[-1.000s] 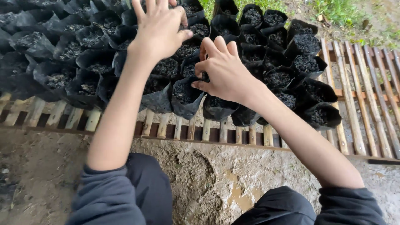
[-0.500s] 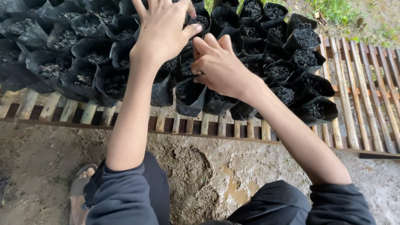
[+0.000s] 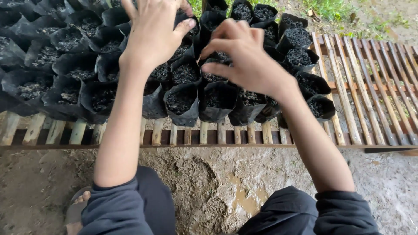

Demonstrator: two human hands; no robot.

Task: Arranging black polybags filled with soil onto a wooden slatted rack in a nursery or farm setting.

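Many black plastic nursery bags [image 3: 180, 102] filled with dark soil stand packed together on a slatted wooden rack [image 3: 217, 135]. My left hand [image 3: 152, 37] lies palm down with fingers spread over the bags in the middle rows, its thumb pointing right. My right hand [image 3: 250, 58] is close beside it, with fingers bent down onto the rims of the bags [image 3: 215, 98] near the front row. Its fingertips are hidden behind the hand, so I cannot tell whether they grip a bag. Both sleeves are dark grey and pushed up.
The rack's bare slats [image 3: 374, 87] run out to the right of the bags. Below the rack lies muddy ground [image 3: 209, 187] with a puddle. My knees and one bare foot [image 3: 78, 206] are at the bottom. Grass [image 3: 331, 6] grows at the far edge.
Both hands have drawn closer together over the middle bags, and my right hand's fingers have curled more. The view has shifted a little to the right along the rack.
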